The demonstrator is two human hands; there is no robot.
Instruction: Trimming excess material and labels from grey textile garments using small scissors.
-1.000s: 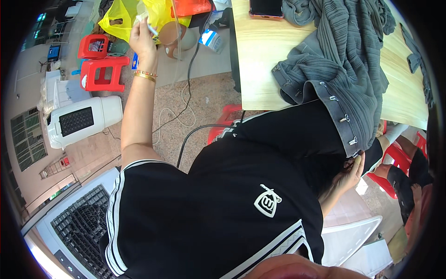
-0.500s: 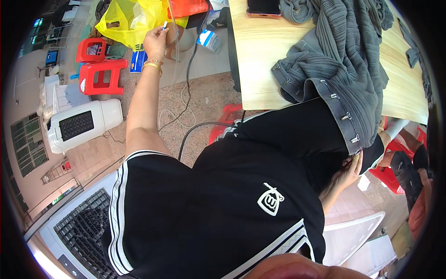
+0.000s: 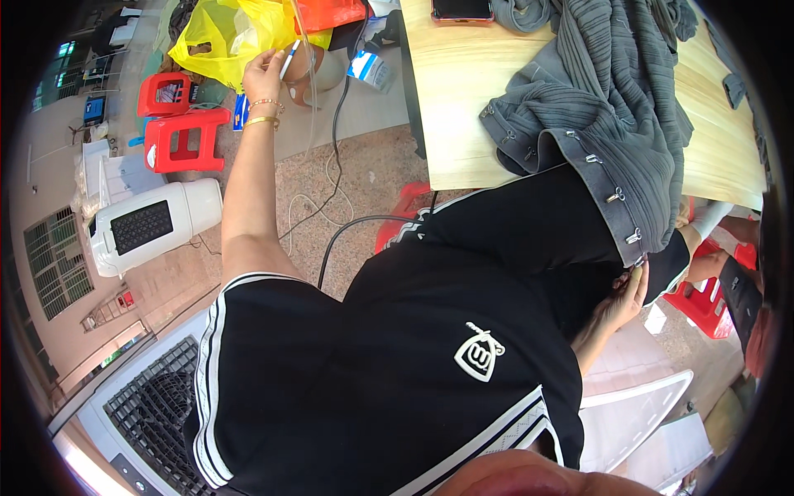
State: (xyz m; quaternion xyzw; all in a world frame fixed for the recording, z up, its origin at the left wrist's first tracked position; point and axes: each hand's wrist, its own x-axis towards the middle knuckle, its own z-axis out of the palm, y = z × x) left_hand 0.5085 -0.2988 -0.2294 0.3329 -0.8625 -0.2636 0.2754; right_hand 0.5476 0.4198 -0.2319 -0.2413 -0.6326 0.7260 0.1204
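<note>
My left hand (image 3: pixel 262 76) is stretched far forward and left, beside a yellow plastic bag (image 3: pixel 219 41). Its fingers are closed on a slim white stick (image 3: pixel 289 59), pen-like in shape, which sticks up past the fingertips; its exact kind is too small to tell. A grey ribbed knit garment (image 3: pixel 612 99) hangs from the table over my lap, with small metal hooks (image 3: pixel 615 195) spaced along its plain band. At that band's lowest corner my right hand (image 3: pixel 622 304) pinches the edge between thumb and fingers. The lower part of this hand lies in shadow.
The garment's bulk covers part of a pale wooden table (image 3: pixel 455 107), where a phone (image 3: pixel 461 10) lies. A blue-and-white container (image 3: pixel 370 71) and a black cable (image 3: pixel 341 116) are near my left arm. Red stools (image 3: pixel 184 140) stand leftward; another person's arm (image 3: pixel 707 223) shows at right.
My left hand has drawn slightly left and downward, and more of the white stick now shows. My right hand keeps its pinch on the garment's edge.
</note>
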